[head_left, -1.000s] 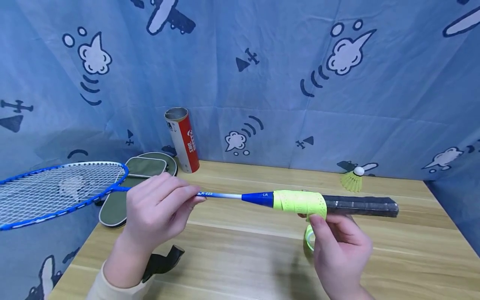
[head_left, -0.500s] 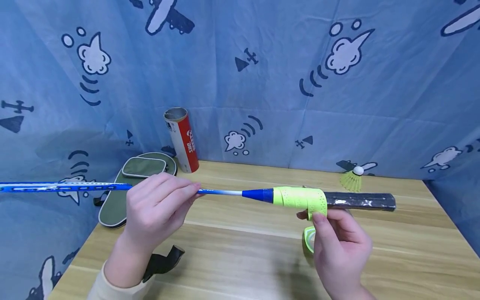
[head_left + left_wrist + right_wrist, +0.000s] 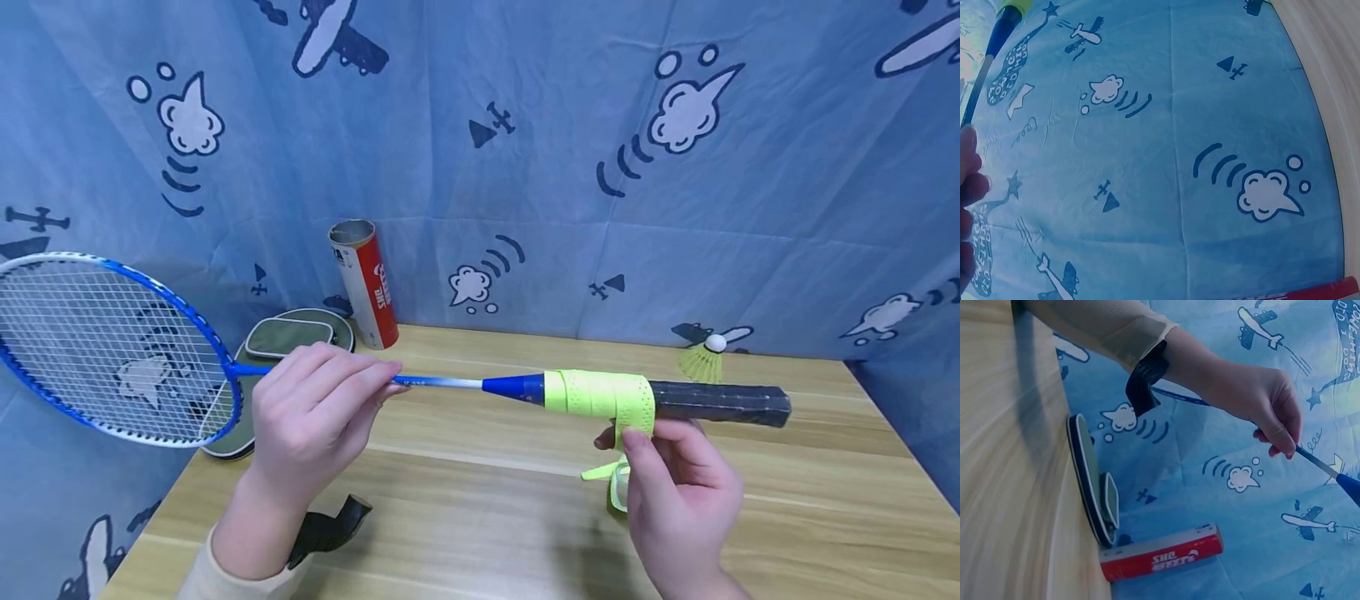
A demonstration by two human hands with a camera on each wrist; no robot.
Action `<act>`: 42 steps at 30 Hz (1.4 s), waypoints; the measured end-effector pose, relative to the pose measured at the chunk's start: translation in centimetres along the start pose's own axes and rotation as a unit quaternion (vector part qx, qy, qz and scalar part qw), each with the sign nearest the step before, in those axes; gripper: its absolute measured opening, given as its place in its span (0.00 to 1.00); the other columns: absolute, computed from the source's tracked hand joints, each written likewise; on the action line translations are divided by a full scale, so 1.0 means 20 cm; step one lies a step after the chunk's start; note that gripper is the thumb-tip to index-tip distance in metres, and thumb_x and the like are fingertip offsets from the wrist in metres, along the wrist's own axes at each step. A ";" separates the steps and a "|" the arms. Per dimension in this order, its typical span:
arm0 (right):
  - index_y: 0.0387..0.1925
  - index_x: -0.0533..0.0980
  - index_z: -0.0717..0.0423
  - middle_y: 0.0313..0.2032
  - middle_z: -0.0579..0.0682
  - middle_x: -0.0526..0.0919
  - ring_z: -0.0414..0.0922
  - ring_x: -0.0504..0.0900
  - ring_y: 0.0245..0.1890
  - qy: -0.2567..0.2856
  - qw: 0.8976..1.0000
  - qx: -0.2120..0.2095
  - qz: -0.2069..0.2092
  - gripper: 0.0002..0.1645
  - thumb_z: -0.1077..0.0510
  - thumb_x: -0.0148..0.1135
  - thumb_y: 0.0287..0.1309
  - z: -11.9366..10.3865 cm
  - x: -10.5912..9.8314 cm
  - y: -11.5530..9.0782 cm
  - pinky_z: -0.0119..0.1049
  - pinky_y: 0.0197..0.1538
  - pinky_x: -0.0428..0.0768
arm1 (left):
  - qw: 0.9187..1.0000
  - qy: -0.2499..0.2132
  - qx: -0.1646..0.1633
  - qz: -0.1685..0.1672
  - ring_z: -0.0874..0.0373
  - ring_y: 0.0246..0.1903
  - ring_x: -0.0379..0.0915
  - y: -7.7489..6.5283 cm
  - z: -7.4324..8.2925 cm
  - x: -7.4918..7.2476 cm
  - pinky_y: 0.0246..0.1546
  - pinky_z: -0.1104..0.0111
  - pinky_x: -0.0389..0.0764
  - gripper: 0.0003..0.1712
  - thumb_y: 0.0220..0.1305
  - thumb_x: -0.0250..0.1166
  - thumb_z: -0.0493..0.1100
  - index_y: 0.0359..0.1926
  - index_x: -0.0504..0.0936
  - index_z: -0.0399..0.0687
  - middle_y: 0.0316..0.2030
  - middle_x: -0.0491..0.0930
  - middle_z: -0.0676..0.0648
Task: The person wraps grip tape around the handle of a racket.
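A blue-and-white badminton racket [image 3: 450,383] is held level above the table in the head view, its strung head to the left. My left hand [image 3: 311,417] pinches the thin shaft; its fingertips [image 3: 969,181] show at the left wrist view's edge. Neon yellow overgrip tape [image 3: 592,393] covers the part of the handle beside the blue cone. The rest of the handle [image 3: 723,403] is black. Below it, my right hand [image 3: 682,492] pinches the tape strip between thumb and fingers. More loose tape [image 3: 618,487] hangs beneath, partly behind that hand.
A red-and-white shuttlecock tube [image 3: 367,283] stands at the table's back, beside a green case [image 3: 288,335]. A yellow shuttlecock [image 3: 705,358] sits at the back right. Blue patterned cloth [image 3: 555,167] hangs behind the wooden table [image 3: 480,533].
The racket has turned about its shaft: its head passed edge-on and now shows its string face. More tape strip shows above my right thumb, and a loose tape tip appears below.
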State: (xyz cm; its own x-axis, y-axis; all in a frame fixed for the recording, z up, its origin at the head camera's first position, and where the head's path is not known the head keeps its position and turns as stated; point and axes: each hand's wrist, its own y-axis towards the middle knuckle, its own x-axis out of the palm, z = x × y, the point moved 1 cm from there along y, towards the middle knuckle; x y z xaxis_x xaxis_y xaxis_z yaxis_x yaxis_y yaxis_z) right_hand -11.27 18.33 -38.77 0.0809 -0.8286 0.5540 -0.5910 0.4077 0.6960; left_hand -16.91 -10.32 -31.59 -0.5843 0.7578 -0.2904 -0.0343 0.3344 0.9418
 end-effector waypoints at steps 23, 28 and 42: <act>0.32 0.74 0.89 0.37 0.68 0.87 0.57 0.89 0.37 0.051 0.998 -0.030 0.000 0.06 0.89 0.51 0.56 0.02 0.01 0.00 0.40 0.41 0.88 | 0.998 -0.041 0.028 -0.032 0.54 0.18 0.78 -0.02 -0.02 -0.02 0.18 0.67 0.75 0.14 0.71 0.68 0.46 0.32 0.91 0.42 0.25 0.87 0.48; 0.30 0.72 0.90 0.37 0.71 0.87 0.61 0.88 0.45 0.062 0.997 -0.039 0.000 0.03 0.88 0.52 0.56 0.01 0.02 0.00 0.40 0.41 0.87 | 0.998 -0.034 0.031 -0.041 0.54 0.19 0.78 -0.01 -0.01 -0.02 0.18 0.67 0.72 0.14 0.72 0.68 0.47 0.33 0.91 0.42 0.25 0.87 0.48; 0.33 0.73 0.91 0.35 0.67 0.86 0.55 0.84 0.31 0.081 0.996 -0.047 -0.009 0.05 0.88 0.51 0.56 0.02 0.02 0.00 0.40 0.42 0.87 | 1.000 0.001 0.014 0.027 0.52 0.17 0.73 -0.01 0.00 0.01 0.17 0.63 0.70 0.18 0.70 0.69 0.48 0.29 0.90 0.39 0.22 0.85 0.45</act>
State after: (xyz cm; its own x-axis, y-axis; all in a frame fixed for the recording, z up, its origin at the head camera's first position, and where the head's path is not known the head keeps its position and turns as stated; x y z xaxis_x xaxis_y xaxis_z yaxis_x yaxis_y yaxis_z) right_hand -11.57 17.87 -38.67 0.2232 -0.7670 0.6015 -0.5113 0.4332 0.7422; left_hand -16.93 -10.25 -31.76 -0.5867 0.7735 -0.2396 0.0195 0.3094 0.9507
